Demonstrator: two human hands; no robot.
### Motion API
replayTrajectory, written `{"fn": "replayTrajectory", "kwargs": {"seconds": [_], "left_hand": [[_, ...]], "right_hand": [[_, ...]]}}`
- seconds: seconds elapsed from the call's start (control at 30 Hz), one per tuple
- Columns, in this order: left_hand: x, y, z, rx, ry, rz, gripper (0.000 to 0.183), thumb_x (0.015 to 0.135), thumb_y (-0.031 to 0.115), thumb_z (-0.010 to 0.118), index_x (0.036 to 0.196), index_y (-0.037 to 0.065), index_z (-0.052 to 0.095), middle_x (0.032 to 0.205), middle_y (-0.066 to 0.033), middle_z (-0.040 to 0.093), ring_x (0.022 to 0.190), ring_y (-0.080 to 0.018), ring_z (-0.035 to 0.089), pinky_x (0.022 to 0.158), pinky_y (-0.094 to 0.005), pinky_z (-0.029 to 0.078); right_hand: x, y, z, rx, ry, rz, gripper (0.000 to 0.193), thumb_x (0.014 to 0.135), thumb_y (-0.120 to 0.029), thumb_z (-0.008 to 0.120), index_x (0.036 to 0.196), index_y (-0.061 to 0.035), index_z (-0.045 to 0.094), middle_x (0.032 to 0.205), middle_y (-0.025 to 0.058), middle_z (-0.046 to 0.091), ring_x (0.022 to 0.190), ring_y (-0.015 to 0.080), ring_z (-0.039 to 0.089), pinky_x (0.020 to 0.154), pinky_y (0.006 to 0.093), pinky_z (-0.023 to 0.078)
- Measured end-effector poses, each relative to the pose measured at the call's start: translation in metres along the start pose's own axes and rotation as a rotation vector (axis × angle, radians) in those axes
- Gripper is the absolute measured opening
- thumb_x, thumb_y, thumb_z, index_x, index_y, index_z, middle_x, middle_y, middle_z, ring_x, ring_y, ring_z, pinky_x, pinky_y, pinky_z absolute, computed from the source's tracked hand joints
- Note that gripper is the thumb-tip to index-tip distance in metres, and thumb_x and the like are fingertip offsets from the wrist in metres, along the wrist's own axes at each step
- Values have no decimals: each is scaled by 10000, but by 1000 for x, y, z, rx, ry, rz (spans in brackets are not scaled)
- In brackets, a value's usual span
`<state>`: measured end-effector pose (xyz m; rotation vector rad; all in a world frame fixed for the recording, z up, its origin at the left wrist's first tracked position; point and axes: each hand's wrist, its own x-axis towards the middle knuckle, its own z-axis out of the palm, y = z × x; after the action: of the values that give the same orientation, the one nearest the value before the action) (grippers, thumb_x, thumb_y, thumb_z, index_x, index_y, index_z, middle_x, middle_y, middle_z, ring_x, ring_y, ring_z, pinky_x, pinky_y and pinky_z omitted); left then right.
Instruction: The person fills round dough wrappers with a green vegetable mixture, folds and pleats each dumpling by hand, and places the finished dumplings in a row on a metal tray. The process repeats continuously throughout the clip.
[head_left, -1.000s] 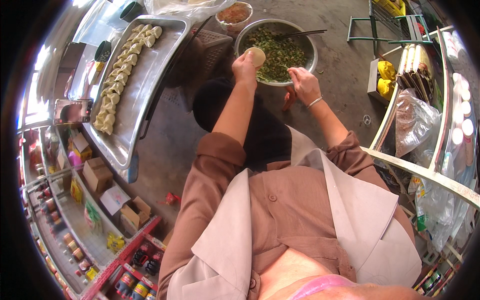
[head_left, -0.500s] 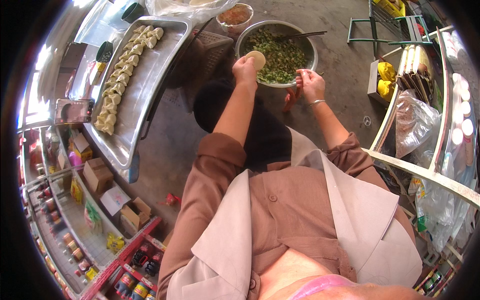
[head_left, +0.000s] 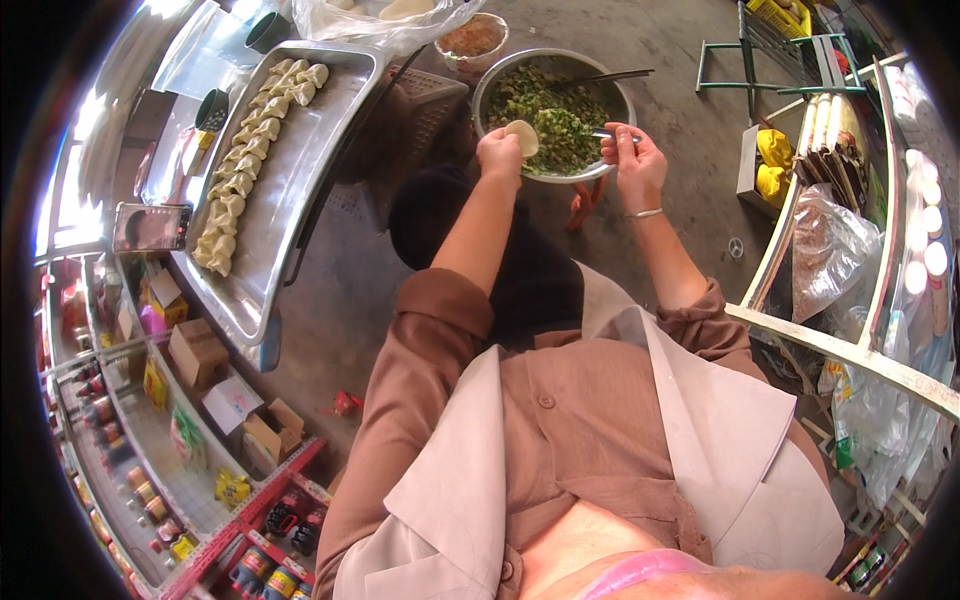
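Observation:
My left hand (head_left: 499,156) is closed on the edge of a round, pale dumpling wrapper (head_left: 524,137) at the near left rim of a large metal bowl (head_left: 631,112). Chopped green filling (head_left: 525,92) fills much of the bowl, and a pair of dark chopsticks (head_left: 612,75) leans across its far right side. In my right hand (head_left: 638,170) is the handle of a metal spoon (head_left: 602,133). The spoon's head carries a heap of filling to the right of the wrapper, apart from it.
To the left, a metal tray (head_left: 300,170) bears a row of folded dumplings (head_left: 240,165). A tub of orange-brown food (head_left: 472,38) stands behind the bowl, beside a clear plastic bag (head_left: 370,25). Shelves of goods line the lower left; a pale rack (head_left: 850,345) stands at right.
My right hand has turned and shifted slightly, and the spoon with a heap of filling now shows above the bowl. My left hand has moved slightly right and nearer with the wrapper.

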<state>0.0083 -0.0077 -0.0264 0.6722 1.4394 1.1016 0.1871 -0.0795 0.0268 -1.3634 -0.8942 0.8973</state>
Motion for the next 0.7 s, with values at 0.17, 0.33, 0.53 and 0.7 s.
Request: {"fn": "replayTrajectory", "kwargs": {"seconds": [0.17,0.33,0.53,0.7], "left_hand": [[-13,6,7,-297,-258,-67,337,840,-76,438,1113,-65,635,1031,-141,668,877,-241,680,751,-326,581],[-21,15,7,-318,-358,-64,260,836,-44,521,1060,-50,653,1002,-113,669,872,-212,671,774,-320,577],[-16,11,6,-190,-249,21,174,806,17,654,965,-45,683,901,-90,673,777,-167,659,690,-308,577],[-4,4,8,27,-133,103,135,803,40,677,908,-42,699,850,-92,679,713,-164,660,617,-304,574]], "right_hand": [[-15,-18,10,-226,-28,-189,215,987,-168,555,1045,-7,685,793,49,684,665,93,620,624,229,511],[-23,-23,18,-614,-72,-664,149,923,-100,601,1030,-41,686,871,112,670,714,218,660,635,301,523],[-35,-29,27,-733,-129,-832,156,872,-65,631,1019,-55,682,887,119,670,760,284,662,645,349,535],[-34,-28,28,-674,-92,-778,144,894,-79,625,1022,-53,686,872,111,679,708,248,660,633,320,535]]}}
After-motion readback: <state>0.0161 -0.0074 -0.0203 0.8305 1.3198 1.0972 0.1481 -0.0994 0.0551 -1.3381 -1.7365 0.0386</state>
